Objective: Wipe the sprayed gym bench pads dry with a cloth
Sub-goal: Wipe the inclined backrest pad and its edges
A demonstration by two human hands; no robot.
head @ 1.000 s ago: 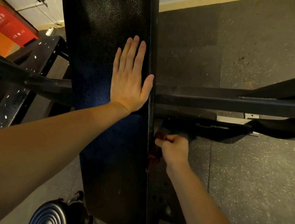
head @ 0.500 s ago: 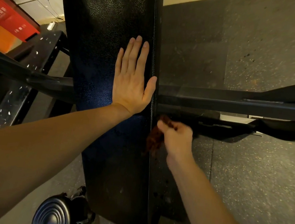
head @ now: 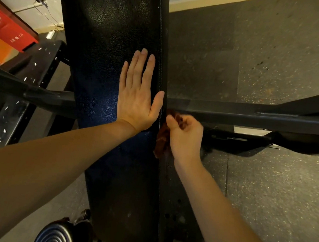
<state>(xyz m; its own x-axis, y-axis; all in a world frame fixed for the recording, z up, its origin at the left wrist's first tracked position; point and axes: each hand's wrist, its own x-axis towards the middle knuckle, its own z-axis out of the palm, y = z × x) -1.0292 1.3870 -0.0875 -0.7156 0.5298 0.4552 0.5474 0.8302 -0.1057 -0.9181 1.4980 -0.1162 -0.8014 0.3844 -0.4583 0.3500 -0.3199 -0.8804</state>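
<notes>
A long black textured bench pad (head: 111,39) runs up the middle of the view. My left hand (head: 138,94) lies flat on its top near the right edge, fingers straight and pointing away from me. My right hand (head: 185,136) grips a reddish-brown cloth (head: 161,142) and holds it against the pad's right side face, just below a dark horizontal frame bar. Most of the cloth is hidden by my fingers.
A black steel frame bar (head: 251,115) crosses under the pad from left to right. A paint-flecked black upright (head: 19,108) stands at left, with a red box (head: 6,28) behind it. A round black weight (head: 56,235) sits at the bottom. Speckled rubber flooring (head: 264,188) lies at right.
My right hand has slid the cloth up along the pad's right side, from lower down to just under the frame bar. My left hand stays flat on the pad.
</notes>
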